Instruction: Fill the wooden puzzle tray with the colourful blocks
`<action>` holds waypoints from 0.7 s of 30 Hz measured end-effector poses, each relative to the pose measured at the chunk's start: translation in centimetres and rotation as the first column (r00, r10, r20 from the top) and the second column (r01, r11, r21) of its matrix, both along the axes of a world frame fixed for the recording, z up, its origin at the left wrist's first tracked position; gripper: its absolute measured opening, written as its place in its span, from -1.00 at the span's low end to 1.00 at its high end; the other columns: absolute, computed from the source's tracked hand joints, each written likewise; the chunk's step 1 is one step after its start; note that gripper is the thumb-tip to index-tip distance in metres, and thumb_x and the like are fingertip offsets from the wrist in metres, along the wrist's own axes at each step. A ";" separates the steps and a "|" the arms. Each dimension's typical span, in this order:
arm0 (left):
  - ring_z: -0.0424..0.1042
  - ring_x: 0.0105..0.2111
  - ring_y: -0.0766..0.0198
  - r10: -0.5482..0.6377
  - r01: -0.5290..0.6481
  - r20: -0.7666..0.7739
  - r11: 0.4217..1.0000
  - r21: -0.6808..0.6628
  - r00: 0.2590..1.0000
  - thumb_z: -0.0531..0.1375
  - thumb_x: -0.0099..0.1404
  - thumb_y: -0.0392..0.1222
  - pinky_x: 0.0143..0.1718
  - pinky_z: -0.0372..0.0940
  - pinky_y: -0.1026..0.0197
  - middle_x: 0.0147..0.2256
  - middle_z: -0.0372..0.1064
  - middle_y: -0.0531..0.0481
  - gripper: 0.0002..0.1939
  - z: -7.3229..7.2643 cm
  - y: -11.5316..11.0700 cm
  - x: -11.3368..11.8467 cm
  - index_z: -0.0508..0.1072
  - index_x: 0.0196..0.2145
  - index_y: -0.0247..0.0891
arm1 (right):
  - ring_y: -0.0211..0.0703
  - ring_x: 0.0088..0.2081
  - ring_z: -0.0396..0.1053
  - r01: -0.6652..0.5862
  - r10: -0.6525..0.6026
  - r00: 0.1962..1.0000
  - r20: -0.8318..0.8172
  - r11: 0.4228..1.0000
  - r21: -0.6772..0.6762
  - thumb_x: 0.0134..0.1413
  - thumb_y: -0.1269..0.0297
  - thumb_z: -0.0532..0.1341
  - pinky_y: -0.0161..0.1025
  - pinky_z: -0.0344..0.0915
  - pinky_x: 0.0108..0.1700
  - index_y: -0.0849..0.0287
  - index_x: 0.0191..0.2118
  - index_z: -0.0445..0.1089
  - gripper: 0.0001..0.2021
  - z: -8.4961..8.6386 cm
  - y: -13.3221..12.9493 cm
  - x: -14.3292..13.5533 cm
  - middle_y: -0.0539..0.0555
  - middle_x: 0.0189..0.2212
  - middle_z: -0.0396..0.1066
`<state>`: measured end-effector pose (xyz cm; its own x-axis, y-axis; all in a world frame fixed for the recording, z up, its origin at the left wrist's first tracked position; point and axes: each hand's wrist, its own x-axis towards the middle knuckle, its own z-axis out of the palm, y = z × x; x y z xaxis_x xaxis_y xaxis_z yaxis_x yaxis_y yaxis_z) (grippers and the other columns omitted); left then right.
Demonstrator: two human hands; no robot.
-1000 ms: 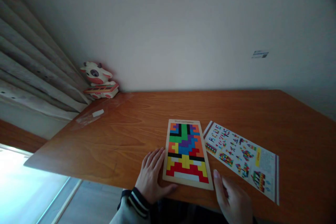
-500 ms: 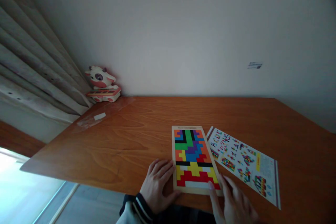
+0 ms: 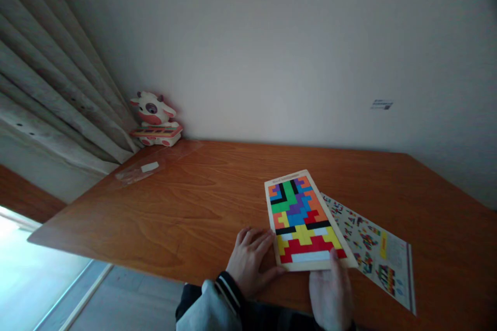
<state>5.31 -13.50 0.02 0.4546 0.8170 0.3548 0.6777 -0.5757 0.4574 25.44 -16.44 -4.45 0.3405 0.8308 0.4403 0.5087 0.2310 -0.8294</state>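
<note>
A wooden block puzzle board (image 3: 317, 266) with a pale frame is packed with coloured pieces: green, purple, blue, orange, red, yellow, black and white. My right hand (image 3: 332, 295) grips its lower edge, thumb on top near the white piece and the other fingers hidden underneath. The board is turned slightly and looks tilted up from the table. Beside its lower left edge, my left hand (image 3: 252, 264) lies with fingers stretched out, fingertips at the frame. Partly under the board's right side is a printed pattern sheet (image 3: 396, 248).
The brown wooden table (image 3: 202, 207) meets a plain wall. At its far left corner stands a cow toy with a keyboard (image 3: 157, 120), close to the curtain (image 3: 58, 77). A clear plastic wrapper (image 3: 142, 169) with a white label lies near the left edge.
My right hand has gone from pointing at the board's lower right to gripping its bottom edge. The board has shifted up and right, turned, and covers more of the sheet.
</note>
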 end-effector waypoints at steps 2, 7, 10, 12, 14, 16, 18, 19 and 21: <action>0.36 0.10 -0.09 -0.004 0.005 0.030 1.000 -0.013 1.000 0.21 0.26 0.28 0.18 0.23 -0.23 0.09 0.43 -0.23 -0.28 0.4 0.0 -0.2 0.33 0.23 -0.18 | 0.21 -0.03 0.49 0.020 -0.017 0.994 -0.111 0.999 0.027 0.32 -0.16 -0.12 0.06 0.47 -0.14 0.17 0.37 0.09 -0.32 1.2 1.0 -0.7 0.29 0.07 0.44; 0.45 0.03 0.08 0.291 -0.303 0.326 0.953 -0.016 0.899 0.10 0.44 -0.02 0.07 0.39 0.01 0.03 0.46 -0.16 -0.69 0.5 -0.2 -5.2 0.50 0.00 -0.18 | 0.17 0.22 0.29 -0.102 0.106 0.992 -0.068 0.993 0.067 0.38 0.00 -0.07 0.08 0.34 0.09 0.18 0.40 0.01 -0.40 5.8 2.8 -4.6 0.28 0.26 0.25; 0.52 -0.10 0.12 0.500 -0.549 0.562 0.830 -0.095 0.659 0.10 0.42 0.04 -0.02 0.44 0.10 -0.12 0.53 -0.14 -0.66 -0.3 -0.5 -9.9 0.52 -0.15 -0.27 | 0.33 0.32 0.09 -0.382 0.380 0.824 0.420 0.920 -0.084 0.23 -0.13 0.13 0.39 -0.02 0.27 -0.01 0.37 0.08 -0.32 6.2 3.4 -8.5 0.20 0.34 0.13; 0.54 -0.17 0.15 0.574 -0.616 0.603 0.770 -0.168 0.554 0.12 0.40 0.10 -0.12 0.46 0.18 -0.18 0.55 -0.12 -0.61 -0.7 -0.8 -12.3 0.51 -0.16 -0.29 | 0.42 0.29 0.12 -0.371 0.361 0.724 0.588 0.922 -0.109 0.15 -0.21 0.17 0.47 -0.04 0.23 -0.02 0.32 0.19 -0.31 4.8 3.5 -10.7 0.23 0.30 0.21; 0.54 -0.21 0.17 0.580 -0.606 0.586 0.775 -0.182 0.566 0.14 0.38 0.13 -0.18 0.47 0.22 -0.21 0.54 -0.11 -0.60 -0.9 -1.1 -13.4 0.51 -0.16 -0.29 | 0.41 0.31 0.08 -0.352 0.342 0.658 0.671 0.927 -0.127 0.19 -0.16 0.16 0.44 -0.04 0.24 0.00 0.31 0.21 -0.36 3.1 3.5 -12.0 0.24 0.33 0.15; 0.53 -0.20 0.17 0.537 -0.553 0.529 0.820 -0.145 0.657 0.14 0.39 0.09 -0.18 0.47 0.21 -0.20 0.52 -0.11 -0.64 -0.7 -1.2 -13.3 0.50 -0.15 -0.27 | 0.39 0.31 0.08 -0.333 0.325 0.628 0.707 0.933 -0.134 0.23 -0.10 0.14 0.43 -0.03 0.24 0.02 0.30 0.22 -0.41 2.0 3.4 -12.4 0.24 0.34 0.13; 0.51 -0.15 0.14 0.477 -0.495 0.443 0.865 -0.083 0.759 0.14 0.41 0.01 -0.10 0.46 0.15 -0.16 0.50 -0.12 -0.71 -0.4 -1.0 -12.5 0.50 -0.12 -0.24 | 0.34 0.30 0.11 -0.323 0.303 0.639 0.707 0.940 -0.111 0.26 -0.07 0.12 0.39 -0.02 0.25 0.07 0.30 0.21 -0.42 1.8 3.5 -12.1 0.27 0.31 0.17; 0.50 -0.11 0.13 0.450 -0.470 0.395 0.881 -0.050 0.801 0.14 0.41 -0.03 -0.05 0.45 0.11 -0.13 0.49 -0.13 -0.74 -0.3 -0.9 -11.9 0.49 -0.10 -0.23 | 0.30 0.29 0.13 -0.316 0.285 0.658 0.697 0.945 -0.088 0.27 -0.06 0.11 0.36 -0.02 0.26 0.11 0.29 0.21 -0.43 2.0 3.5 -11.7 0.29 0.29 0.21; 0.46 -0.05 0.10 0.410 -0.432 0.306 0.902 0.003 0.859 0.14 0.41 -0.09 0.02 0.43 0.05 -0.09 0.47 -0.14 -0.77 0.0 -0.5 -10.8 0.48 -0.07 -0.21 | 0.22 0.27 0.18 -0.267 0.219 0.717 0.661 0.963 -0.029 0.29 -0.02 0.09 0.31 -0.01 0.28 0.16 0.25 0.22 -0.47 2.4 3.5 -10.6 0.29 0.23 0.28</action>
